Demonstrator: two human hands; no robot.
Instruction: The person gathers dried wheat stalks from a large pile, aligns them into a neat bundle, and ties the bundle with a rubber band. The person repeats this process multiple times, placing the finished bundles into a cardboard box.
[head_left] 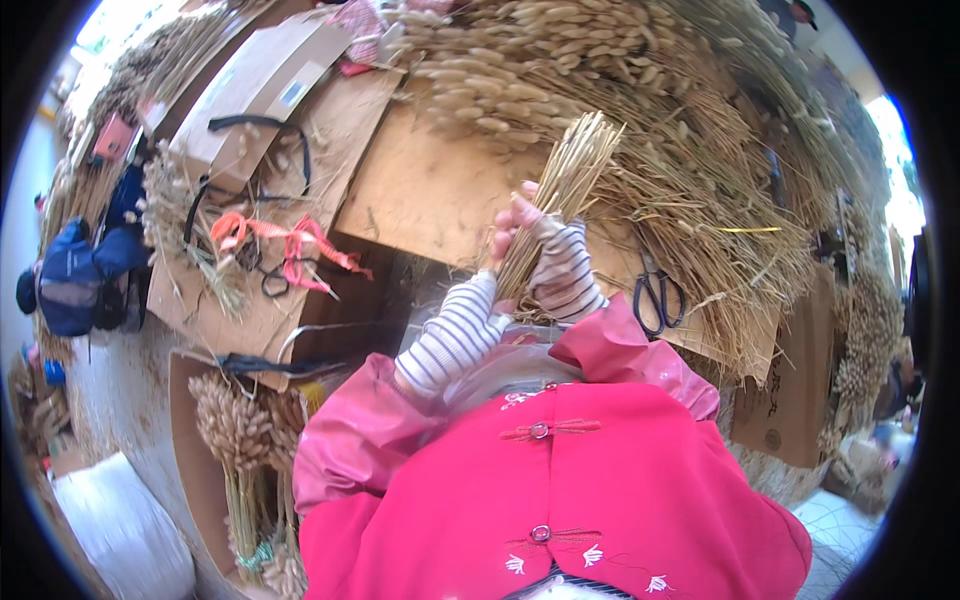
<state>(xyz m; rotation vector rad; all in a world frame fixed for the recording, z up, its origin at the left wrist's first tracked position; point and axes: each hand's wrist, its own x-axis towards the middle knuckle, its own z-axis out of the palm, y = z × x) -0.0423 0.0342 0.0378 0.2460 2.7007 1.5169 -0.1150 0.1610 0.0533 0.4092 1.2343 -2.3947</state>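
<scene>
A bundle of dried grass stalks (580, 155) slants up and away in front of my chest, its cut ends fanned at the far end. My left hand (470, 318), in a striped fingerless glove, is closed round the lower part of the bundle. Higher up, my right hand (553, 258), gloved the same way, wraps it from the right with its fingers curled over the stalks. The bundle's lower end is hidden behind my hands. Black-handled scissors (660, 297) lie to the right of my right hand, beside loose stalks.
A large heap of dried grass with fluffy heads (590, 60) covers the table's far right. Orange-red ribbon (300, 248) and black straps lie on cardboard at the left, near a cardboard box (255, 90). Tied bunches (235, 430) stand in a box at lower left. A person (85, 275) is far left.
</scene>
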